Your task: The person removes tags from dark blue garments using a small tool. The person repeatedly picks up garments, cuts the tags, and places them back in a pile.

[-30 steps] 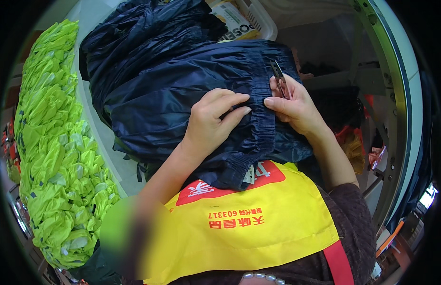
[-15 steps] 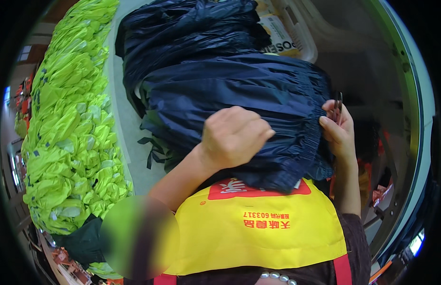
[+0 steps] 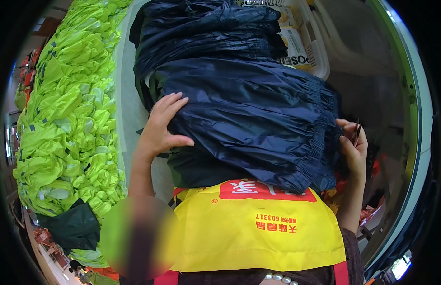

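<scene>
A dark navy garment (image 3: 249, 109) with a gathered elastic edge lies spread across the middle, its elastic side to the right. My left hand (image 3: 162, 126) rests on the garment's left edge, thumb and fingers apart, gripping nothing. At the elastic edge, my right hand (image 3: 354, 145) is closed around small metal thread snips (image 3: 356, 133), whose tips point up. Its thumb and fingertips touch the garment's edge; whether they also pinch the cloth I cannot make out.
More navy garments (image 3: 206, 28) are heaped at the far side, next to a pale plastic basket (image 3: 321, 59) with printed packages. A long pile of neon yellow-green garments (image 3: 71, 123) runs along the left, with a dark green cloth (image 3: 73, 225) at its near end. My yellow apron (image 3: 258, 237) borders the garment.
My left hand has gone from a closed fist above the garment to lying opened on its left edge. My right hand stays at the elastic edge with the snips. The view has shifted slightly.
</scene>
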A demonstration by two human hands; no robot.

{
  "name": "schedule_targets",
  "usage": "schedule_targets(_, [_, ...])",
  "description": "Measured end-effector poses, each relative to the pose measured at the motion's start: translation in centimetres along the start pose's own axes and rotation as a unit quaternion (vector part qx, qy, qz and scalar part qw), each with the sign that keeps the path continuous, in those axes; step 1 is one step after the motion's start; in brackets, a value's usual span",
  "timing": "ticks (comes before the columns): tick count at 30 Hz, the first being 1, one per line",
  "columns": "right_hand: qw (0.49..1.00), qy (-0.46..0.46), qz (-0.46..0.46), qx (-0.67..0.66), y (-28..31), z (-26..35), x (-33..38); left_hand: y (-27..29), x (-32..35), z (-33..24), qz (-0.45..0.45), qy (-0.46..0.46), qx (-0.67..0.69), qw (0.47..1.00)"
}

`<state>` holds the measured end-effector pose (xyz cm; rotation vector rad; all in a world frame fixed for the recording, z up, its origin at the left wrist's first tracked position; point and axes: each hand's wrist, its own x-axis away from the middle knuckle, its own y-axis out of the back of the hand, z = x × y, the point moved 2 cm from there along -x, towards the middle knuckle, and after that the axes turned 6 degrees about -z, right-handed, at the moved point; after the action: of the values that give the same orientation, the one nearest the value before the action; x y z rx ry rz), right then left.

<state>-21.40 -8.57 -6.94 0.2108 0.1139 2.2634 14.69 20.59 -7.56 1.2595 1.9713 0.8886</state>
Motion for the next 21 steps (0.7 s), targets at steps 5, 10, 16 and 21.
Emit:
schedule_targets(5, [0.917, 0.232, 0.065, 0.317, -2.0, 1.9, -1.0, -0.6, 1.4, 0.4, 0.003, 0.039, 0.046, 0.998])
schedule_targets(10, [0.901, 0.3, 0.157, 0.272, -5.1, 1.5, -3.0, -0.8, 1.1, 0.5, -0.021, 0.019, 0.032, 0.999])
schedule_targets(16, [0.843, 0.404, 0.159, 0.317, -6.2, 1.3, -4.6, -0.6, 0.9, 0.6, -0.037, -0.019, 0.005, 0.999])
schedule_targets(21, [0.852, 0.382, 0.155, 0.322, -6.2, 0.7, -4.5, 0.1, -1.8, 0.7, -0.027, -0.075, 0.201, 0.976])
